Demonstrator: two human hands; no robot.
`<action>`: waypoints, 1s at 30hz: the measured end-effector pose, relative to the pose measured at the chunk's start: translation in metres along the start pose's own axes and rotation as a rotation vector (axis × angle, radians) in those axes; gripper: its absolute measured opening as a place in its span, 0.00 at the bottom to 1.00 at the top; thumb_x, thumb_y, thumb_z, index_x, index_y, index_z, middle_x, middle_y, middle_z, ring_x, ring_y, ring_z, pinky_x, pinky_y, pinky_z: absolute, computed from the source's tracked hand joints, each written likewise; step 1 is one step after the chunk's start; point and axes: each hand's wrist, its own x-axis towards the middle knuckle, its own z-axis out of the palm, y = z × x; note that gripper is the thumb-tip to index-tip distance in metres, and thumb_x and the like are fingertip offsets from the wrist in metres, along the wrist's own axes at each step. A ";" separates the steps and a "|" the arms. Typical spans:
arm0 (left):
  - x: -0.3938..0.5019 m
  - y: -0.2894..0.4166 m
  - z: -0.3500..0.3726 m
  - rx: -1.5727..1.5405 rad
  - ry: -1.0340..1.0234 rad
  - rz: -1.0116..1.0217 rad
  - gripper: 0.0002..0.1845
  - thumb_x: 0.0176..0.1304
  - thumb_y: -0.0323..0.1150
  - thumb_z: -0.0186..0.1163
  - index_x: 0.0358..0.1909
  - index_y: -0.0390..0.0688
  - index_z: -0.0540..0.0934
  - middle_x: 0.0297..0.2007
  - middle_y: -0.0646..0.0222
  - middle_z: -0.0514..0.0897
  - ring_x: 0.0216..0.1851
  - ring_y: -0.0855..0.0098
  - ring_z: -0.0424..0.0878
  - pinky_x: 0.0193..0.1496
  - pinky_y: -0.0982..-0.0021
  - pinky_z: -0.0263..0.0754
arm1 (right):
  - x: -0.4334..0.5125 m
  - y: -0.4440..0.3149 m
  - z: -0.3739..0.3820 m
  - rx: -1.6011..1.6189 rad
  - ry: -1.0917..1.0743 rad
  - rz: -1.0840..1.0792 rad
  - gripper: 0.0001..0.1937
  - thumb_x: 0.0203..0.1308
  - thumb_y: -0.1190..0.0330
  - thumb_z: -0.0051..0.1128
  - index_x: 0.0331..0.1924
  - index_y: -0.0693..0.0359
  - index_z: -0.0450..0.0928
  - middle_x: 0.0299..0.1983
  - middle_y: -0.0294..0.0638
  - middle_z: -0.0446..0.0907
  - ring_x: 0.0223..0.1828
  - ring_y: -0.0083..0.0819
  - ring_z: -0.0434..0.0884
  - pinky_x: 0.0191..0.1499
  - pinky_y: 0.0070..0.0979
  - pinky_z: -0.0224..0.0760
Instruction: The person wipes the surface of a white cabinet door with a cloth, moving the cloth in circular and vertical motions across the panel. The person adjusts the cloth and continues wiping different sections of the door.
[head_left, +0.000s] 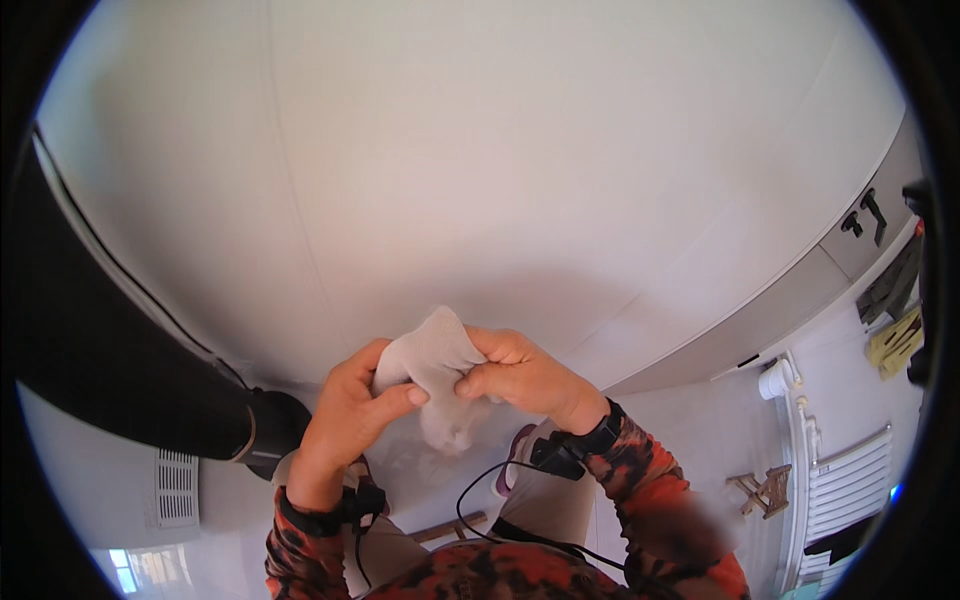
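Both hands hold a pale, off-white cloth (435, 352) in front of my body. My left hand (352, 405) grips its left side, thumb lying on the near face. On the other side my right hand (514, 375) pinches the cloth between thumb and fingers. The upper corner stands up in a point, and the lower part hangs down bunched. Some fingers of each hand are hidden behind the cloth. A broad white wall (525, 165) rises just beyond it.
A tall black appliance (150, 330) stands at the left, near a white vent grille (176, 487). At right are a door with a black handle (874, 217), a white radiator (851, 480) and a small wooden folding stool (761, 491). A black cable (469, 487) loops from my right wrist.
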 end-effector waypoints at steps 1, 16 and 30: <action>-0.006 0.001 0.001 -0.012 -0.021 -0.063 0.26 0.61 0.36 0.73 0.58 0.35 0.80 0.48 0.66 0.86 0.49 0.72 0.82 0.55 0.70 0.76 | -0.005 0.002 0.003 -0.016 0.000 0.013 0.28 0.65 0.78 0.50 0.71 0.61 0.71 0.55 0.33 0.82 0.54 0.19 0.77 0.59 0.23 0.71; -0.095 0.072 0.050 0.343 -0.307 0.013 0.19 0.64 0.30 0.68 0.55 0.33 0.82 0.41 0.70 0.87 0.43 0.75 0.83 0.54 0.71 0.76 | -0.105 -0.014 0.063 0.425 0.174 -0.244 0.12 0.70 0.67 0.59 0.52 0.61 0.82 0.43 0.30 0.83 0.45 0.18 0.79 0.49 0.22 0.75; -0.117 -0.005 0.139 -0.368 -0.039 0.045 0.31 0.75 0.50 0.58 0.68 0.38 0.68 0.58 0.61 0.78 0.51 0.69 0.81 0.53 0.67 0.78 | -0.143 -0.026 0.059 0.207 0.245 -0.242 0.13 0.74 0.65 0.55 0.55 0.63 0.81 0.44 0.31 0.82 0.46 0.17 0.78 0.48 0.20 0.73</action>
